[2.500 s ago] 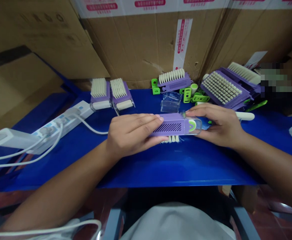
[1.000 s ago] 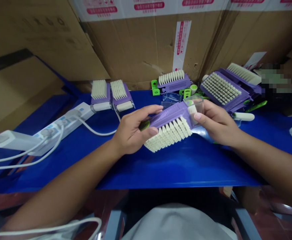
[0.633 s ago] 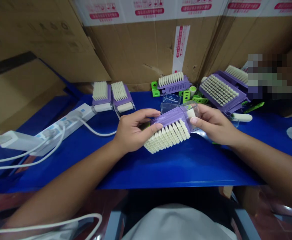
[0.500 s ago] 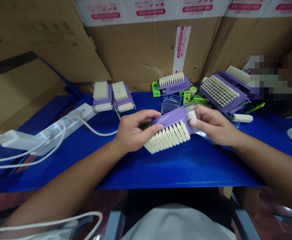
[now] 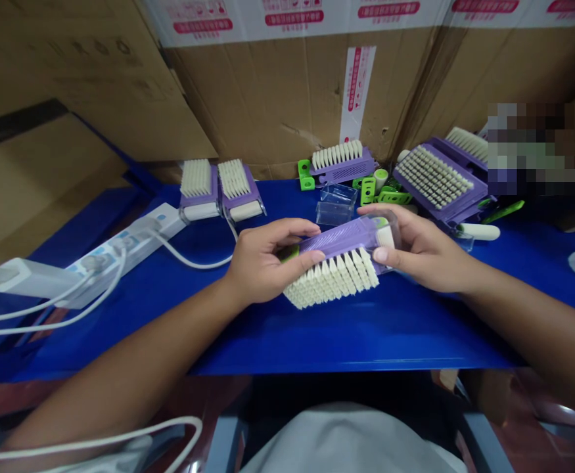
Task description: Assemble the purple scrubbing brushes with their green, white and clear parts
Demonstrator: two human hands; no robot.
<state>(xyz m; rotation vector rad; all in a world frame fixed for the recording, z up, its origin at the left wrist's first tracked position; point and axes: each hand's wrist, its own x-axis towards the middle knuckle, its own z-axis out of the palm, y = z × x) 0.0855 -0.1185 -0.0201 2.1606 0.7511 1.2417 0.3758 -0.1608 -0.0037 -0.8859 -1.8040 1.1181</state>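
Between my two hands, above the blue table, is a purple brush head (image 5: 339, 238) with cream bristles (image 5: 334, 279) facing down toward me. My left hand (image 5: 267, 259) grips its left end, thumb along the bristle side and fingers behind. A bit of green shows beside that palm. My right hand (image 5: 418, 249) is closed around the other end, where a clear plastic cover (image 5: 390, 226) sits over a white roller (image 5: 384, 238). The right thumb presses on the lower edge of this end; the fingers behind it are partly hidden.
Two similar brushes (image 5: 198, 180) lie at the back left near a white power strip (image 5: 119, 253) with cables. Behind my hands are another brush (image 5: 344, 161), clear plastic pieces (image 5: 336, 203) and green parts (image 5: 367, 190). Stacked brushes (image 5: 435, 180) and a white roller (image 5: 479, 232) lie right. Cardboard boxes (image 5: 277, 98) stand behind.
My right hand has shifted its hold slightly, its fingers reaching further behind the clear cover. The brush head has turned a little, and its right end has moved slightly right.
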